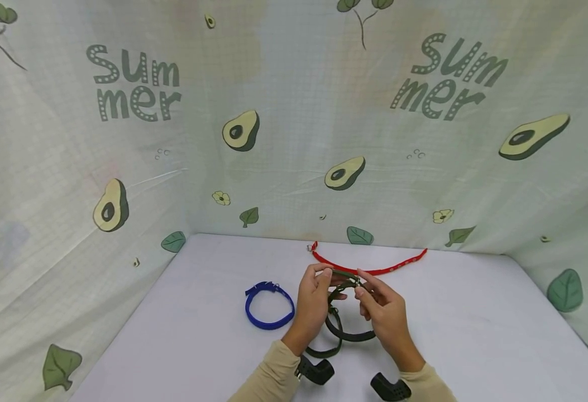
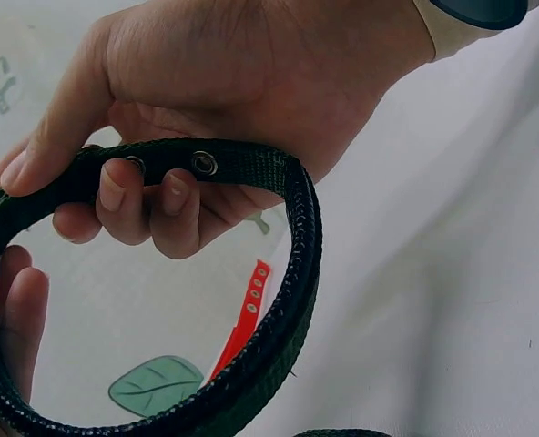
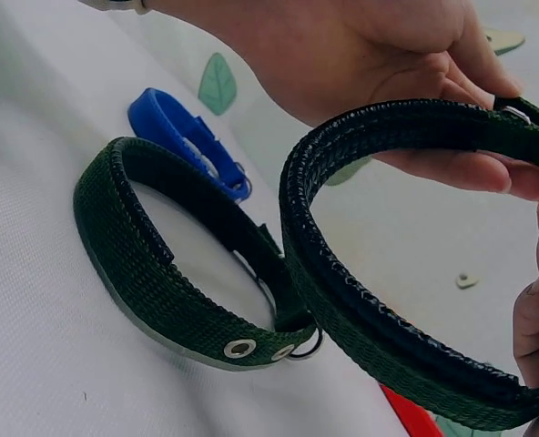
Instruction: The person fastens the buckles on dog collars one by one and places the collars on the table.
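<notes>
A dark green webbing collar (image 1: 353, 336) with metal eyelets forms a loop between both hands, raised above the table. My left hand (image 1: 316, 298) grips its strap, thumb on one side and curled fingers on the other, beside the eyelets (image 2: 204, 163) in the left wrist view. Thumb and fingertips of my right hand (image 1: 386, 312) pinch the same collar near its metal fitting (image 1: 358, 282). Below them a second dark green collar (image 3: 133, 246), fastened into a ring with eyelets and a D-ring, stands on the table.
Left of the hands lies a blue collar (image 1: 269, 325), closed into a ring. A red collar (image 1: 384, 271) stretches out in a curve near the back of the white table (image 1: 198, 312). Patterned cloth (image 1: 283, 184) hangs behind and at both sides.
</notes>
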`<action>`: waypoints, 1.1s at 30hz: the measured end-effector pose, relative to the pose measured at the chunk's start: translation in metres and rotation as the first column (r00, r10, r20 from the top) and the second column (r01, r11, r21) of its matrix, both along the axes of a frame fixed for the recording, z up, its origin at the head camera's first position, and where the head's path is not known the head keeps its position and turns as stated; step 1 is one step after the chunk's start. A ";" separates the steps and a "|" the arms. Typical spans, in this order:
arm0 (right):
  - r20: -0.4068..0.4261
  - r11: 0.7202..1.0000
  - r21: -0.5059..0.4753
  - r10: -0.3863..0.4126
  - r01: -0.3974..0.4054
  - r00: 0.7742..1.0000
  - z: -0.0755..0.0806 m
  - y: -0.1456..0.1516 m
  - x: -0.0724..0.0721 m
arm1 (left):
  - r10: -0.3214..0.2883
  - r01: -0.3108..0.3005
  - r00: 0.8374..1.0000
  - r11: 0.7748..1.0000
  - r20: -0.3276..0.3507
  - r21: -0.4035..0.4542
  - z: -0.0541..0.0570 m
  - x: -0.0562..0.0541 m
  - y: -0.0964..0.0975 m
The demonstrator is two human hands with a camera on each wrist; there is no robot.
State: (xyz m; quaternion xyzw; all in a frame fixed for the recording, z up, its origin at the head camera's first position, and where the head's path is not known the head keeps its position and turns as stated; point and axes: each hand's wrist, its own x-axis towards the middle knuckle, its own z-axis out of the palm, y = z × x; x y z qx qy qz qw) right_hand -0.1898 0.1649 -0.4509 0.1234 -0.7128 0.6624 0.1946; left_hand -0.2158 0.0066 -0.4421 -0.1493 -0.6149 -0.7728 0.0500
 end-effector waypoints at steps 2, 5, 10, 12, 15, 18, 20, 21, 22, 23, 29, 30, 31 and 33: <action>-0.004 1.000 -0.002 0.003 -0.003 1.000 0.000 0.000 0.000 | 0.001 -0.001 1.000 1.000 0.001 0.011 0.000 -0.001 0.000; -0.003 1.000 -0.004 0.006 -0.006 1.000 -0.001 0.000 0.000 | 0.004 -0.004 1.000 1.000 0.001 0.025 -0.001 -0.002 -0.001; 0.019 1.000 0.001 -0.006 0.006 1.000 -0.001 0.000 0.000 | 0.026 -0.027 1.000 0.999 0.008 0.040 -0.002 -0.003 -0.001; 0.034 1.000 0.005 -0.011 0.010 0.999 -0.001 -0.001 -0.001 | 0.038 -0.038 0.999 0.998 0.017 0.040 -0.001 -0.003 -0.002; 0.052 1.000 0.002 -0.015 0.015 0.999 -0.002 -0.001 -0.001 | 0.045 -0.046 0.999 0.998 0.024 0.040 -0.001 -0.004 -0.002; 0.058 1.000 -0.003 -0.016 0.016 0.998 -0.003 -0.001 -0.002 | 0.048 -0.049 0.998 0.998 0.030 0.044 0.000 -0.003 -0.002; 0.057 1.000 -0.003 -0.018 0.018 0.998 -0.003 -0.001 -0.002 | 0.047 -0.049 0.998 0.998 0.032 0.047 0.000 -0.003 -0.002; 0.056 1.000 -0.004 -0.020 0.020 0.998 -0.004 -0.001 -0.002 | 0.044 -0.046 0.998 0.998 0.033 0.051 0.000 -0.003 -0.002; 0.056 1.000 -0.007 -0.023 0.023 0.998 -0.004 -0.001 -0.002 | 0.041 -0.043 0.999 0.998 0.035 0.052 0.000 -0.003 -0.002; 0.056 1.000 -0.009 -0.026 0.026 0.998 -0.004 -0.001 -0.002 | 0.037 -0.039 0.999 0.998 0.038 0.057 0.000 -0.003 -0.002; 0.065 0.999 -0.031 -0.036 0.038 0.997 -0.005 -0.001 -0.003 | -0.040 0.037 0.998 0.997 0.046 0.066 -0.001 -0.002 0.001; 0.064 0.999 -0.037 -0.034 0.036 0.997 -0.005 -0.001 -0.003 | -0.053 0.050 0.998 0.997 0.043 0.059 -0.001 -0.002 0.002; 0.064 0.999 -0.042 -0.031 0.034 0.997 -0.005 -0.001 -0.003 | -0.061 0.059 0.997 0.997 0.040 0.055 -0.001 -0.001 0.003; 0.058 0.998 -0.052 -0.023 0.026 0.998 -0.005 -0.001 -0.003 | -0.070 0.069 0.997 0.997 0.031 0.032 -0.002 -0.001 0.003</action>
